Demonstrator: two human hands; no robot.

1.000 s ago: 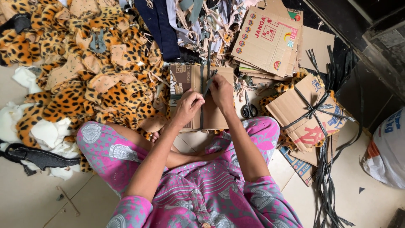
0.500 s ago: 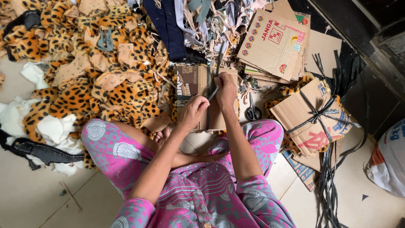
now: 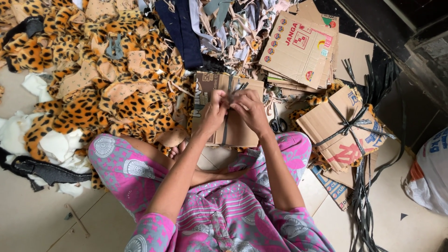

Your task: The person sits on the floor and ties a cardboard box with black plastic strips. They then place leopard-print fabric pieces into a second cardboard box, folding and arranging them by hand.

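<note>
Cardboard bundle [image 3: 233,126], brown, flat, lying on the tiled floor [image 3: 32,219] just ahead of my crossed legs, a dark strap [image 3: 225,130] running down its middle. Left hand [image 3: 215,109] and right hand [image 3: 247,108] meet above its upper half, fingertips pinched together on the strap ends; both closed narrow on the strap, touching each other.

Scissors [image 3: 278,122]: on the floor just beside the bundle's right edge, near my right wrist.

Leopard-print fabric pieces [image 3: 93,84]: heaped across the floor's upper left, reaching the bundle's left edge.

White stuffing [image 3: 56,149]: lower left of the heap, beside my left knee, with a black strip [image 3: 46,170] lying over it.

Tied cardboard bundle [image 3: 340,123]: to the right, tilted, crossed with dark straps.

Flat cardboard sheets [image 3: 298,51]: upper right, stacked.

Loose dark straps [image 3: 361,200]: trailing toward the floor's lower right.

White sack [image 3: 429,172]: at the right edge.

Mixed fabric offcuts [image 3: 224,23]: along the top edge, behind the bundle.
</note>
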